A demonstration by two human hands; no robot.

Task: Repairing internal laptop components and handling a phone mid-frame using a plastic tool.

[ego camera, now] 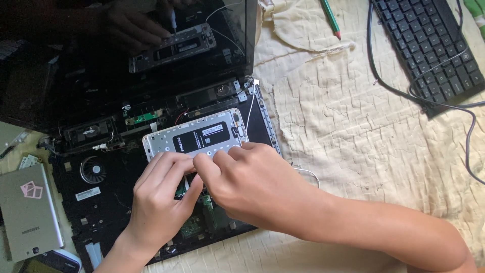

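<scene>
From the head camera, looking down, I see two hands working on a small opened tablet (194, 136) that rests on top of a taken-apart laptop (126, 167). The tablet shows its silver frame and a black battery in the middle. The left hand (161, 202) and the right hand (252, 184) meet at the tablet's near edge, and the fingers (202, 163) are bent and pinched together there. It looks like both are pressing or picking at something tiny on that edge, but the fingers hide it, so I cannot tell if either grip really holds anything. I think the step in hand is loosening a part at the tablet's bottom edge, and the next move would need a gentle, steady pull so nothing snaps. The tablet lies just past the fingertips, touching them. A gold back cover (28, 212) lies well off to the left, and a black keyboard (429, 45) and a green pencil (331, 19) sit on the wrinkled cream cloth (353, 126).
</scene>
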